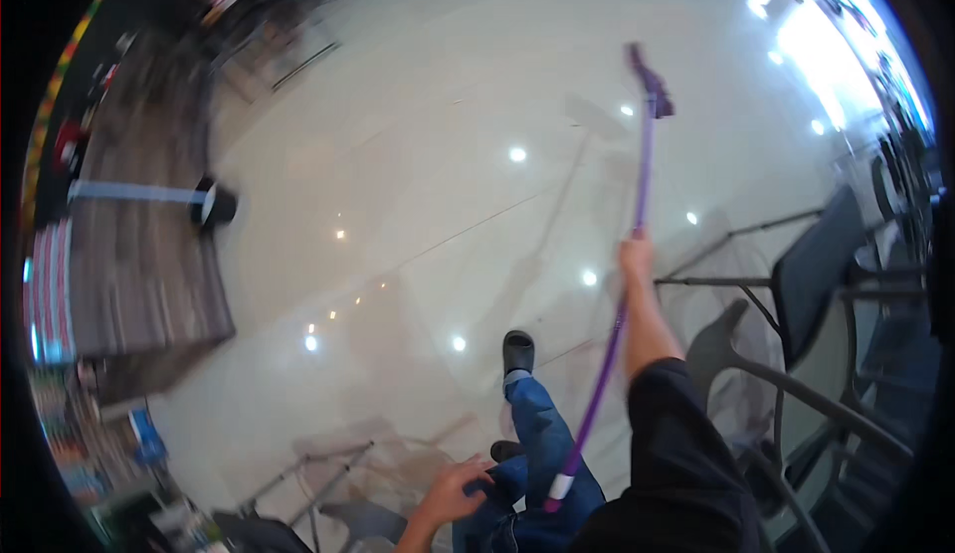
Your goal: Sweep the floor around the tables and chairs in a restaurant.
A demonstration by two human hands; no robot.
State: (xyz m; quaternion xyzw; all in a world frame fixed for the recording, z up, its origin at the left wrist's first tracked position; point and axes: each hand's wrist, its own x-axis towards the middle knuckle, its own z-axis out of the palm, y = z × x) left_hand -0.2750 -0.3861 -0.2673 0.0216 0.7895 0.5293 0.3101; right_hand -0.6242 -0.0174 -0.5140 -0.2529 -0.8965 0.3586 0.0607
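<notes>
My right hand (pixel 635 255) is wrapped round the purple handle of a broom (pixel 602 384), partway along its length. The handle runs up from near my thigh to the dark purple broom head (pixel 652 86), which is at the floor ahead of me. A white band shows close to the handle's near end. My left hand (pixel 456 488) hangs by my left thigh with its fingers apart and holds nothing. Both my feet, in dark clogs, are on the pale glossy floor (pixel 448 205), the one at front well ahead of the other.
Dark chairs (pixel 821 275) with thin legs crowd the right side. Another chair (pixel 308 483) stands at lower left. On the left is a wood-patterned counter (pixel 159 275), with a black container-like thing (pixel 215 203) at its edge. Furniture (pixel 269 46) stands at the far left.
</notes>
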